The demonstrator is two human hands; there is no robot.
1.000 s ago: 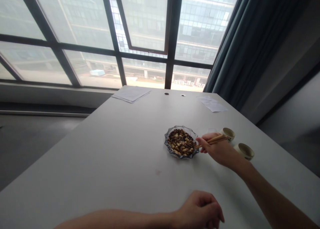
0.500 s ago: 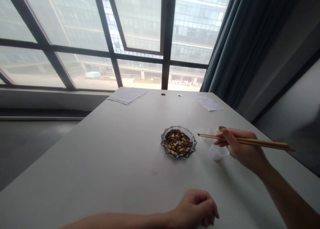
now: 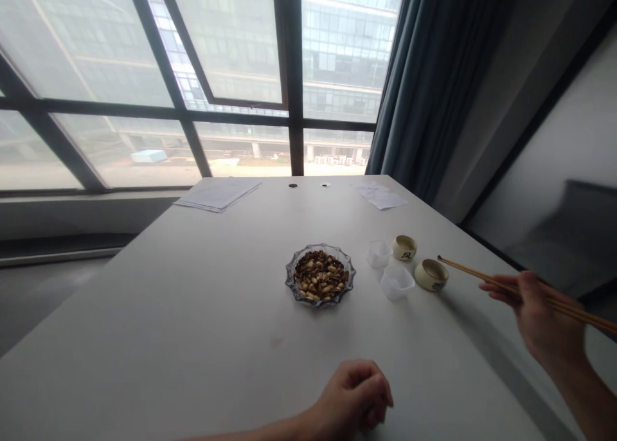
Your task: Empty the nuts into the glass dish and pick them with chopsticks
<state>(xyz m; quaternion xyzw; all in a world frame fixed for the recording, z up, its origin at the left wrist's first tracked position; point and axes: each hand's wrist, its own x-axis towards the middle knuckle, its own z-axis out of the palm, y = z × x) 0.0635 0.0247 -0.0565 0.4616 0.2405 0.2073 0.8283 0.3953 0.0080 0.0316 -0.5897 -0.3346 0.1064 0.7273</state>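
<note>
A pair of wooden chopsticks (image 3: pixel 486 276) is held in my right hand (image 3: pixel 547 315), at the right. A small dark bit shows at their tips, too small to name, just above the nearer cream cup (image 3: pixel 420 279). Behind that stands a second cream cup (image 3: pixel 403 256) with a dark mark. Two clear plastic cups, the nearer cup (image 3: pixel 396 288) and the farther cup (image 3: pixel 378 254), sit to the left of these. A scalloped glass bowl (image 3: pixel 290 285) contains a mix of dark seeds and pale nuts (image 3: pixel 321 277). My left hand (image 3: pixel 354 393) rests on the table below the bowl, fingers curled with nothing visible in them.
The white table (image 3: pixel 207 325) runs up to the window. Stacked paper (image 3: pixel 219 194) lies at its far left, more sheets (image 3: pixel 380 195) at the far right. Two round cable holes are near the far edge. A dark blue curtain (image 3: pixel 419 87) hangs beyond the right side.
My right hand has moved right and away from the glass bowl with the chopsticks, uncovering both cream cups. The view has turned slightly right. My left hand stays curled on the table.
</note>
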